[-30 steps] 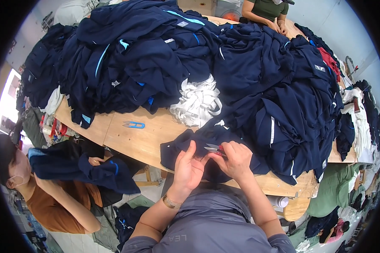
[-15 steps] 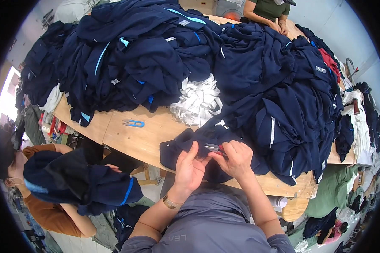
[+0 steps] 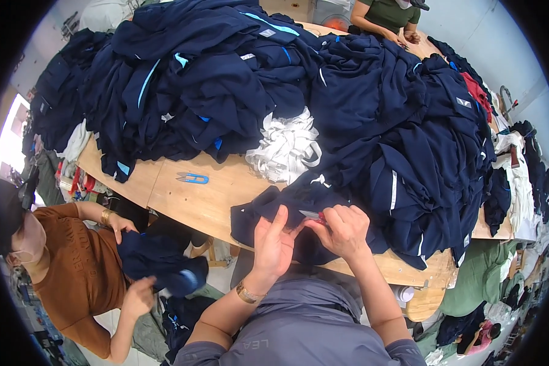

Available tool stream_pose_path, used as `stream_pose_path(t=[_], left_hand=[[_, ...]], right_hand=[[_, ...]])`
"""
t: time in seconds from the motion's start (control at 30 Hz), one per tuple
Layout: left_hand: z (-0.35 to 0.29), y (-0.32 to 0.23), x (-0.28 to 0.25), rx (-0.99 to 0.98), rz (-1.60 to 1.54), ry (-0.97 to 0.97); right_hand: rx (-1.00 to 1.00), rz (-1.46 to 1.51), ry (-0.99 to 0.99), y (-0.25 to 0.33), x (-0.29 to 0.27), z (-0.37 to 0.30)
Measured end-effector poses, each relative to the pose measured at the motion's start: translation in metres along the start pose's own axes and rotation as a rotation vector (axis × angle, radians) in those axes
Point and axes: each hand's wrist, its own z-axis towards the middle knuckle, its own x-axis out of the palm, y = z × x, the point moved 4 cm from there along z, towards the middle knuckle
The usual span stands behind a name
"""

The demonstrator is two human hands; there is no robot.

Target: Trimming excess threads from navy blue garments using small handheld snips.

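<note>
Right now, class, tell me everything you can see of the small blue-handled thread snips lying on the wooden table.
The small blue-handled thread snips lie flat on a bare patch of the pale wooden table, apart from both of the person's hands. The handles look like bright blue plastic; short grey metal blades point left, slightly parted. They sit just below the edge of the heaped navy garments, left of the white fabric bundle. Nothing appears to touch them but the tabletop.

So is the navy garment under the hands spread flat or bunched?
Bunched: the navy garment lies crumpled in folds at the table edge, pinched by the left hand and right hand.
</note>
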Motion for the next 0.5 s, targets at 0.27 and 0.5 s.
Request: stream_pose_path(t=[0.27, 0.5], left_hand=[[-0.0003, 0.0010, -0.0008, 0.020, -0.013, -0.053], [-0.0013, 0.0021, 0.0007, 0.059, 0.041, -0.044]], right_hand=[[-0.013, 0.001, -0.010, -0.0002, -0.0011, -0.0018], [-0.015, -0.003, -0.005, 0.0022, 0.0010, 0.0014]])
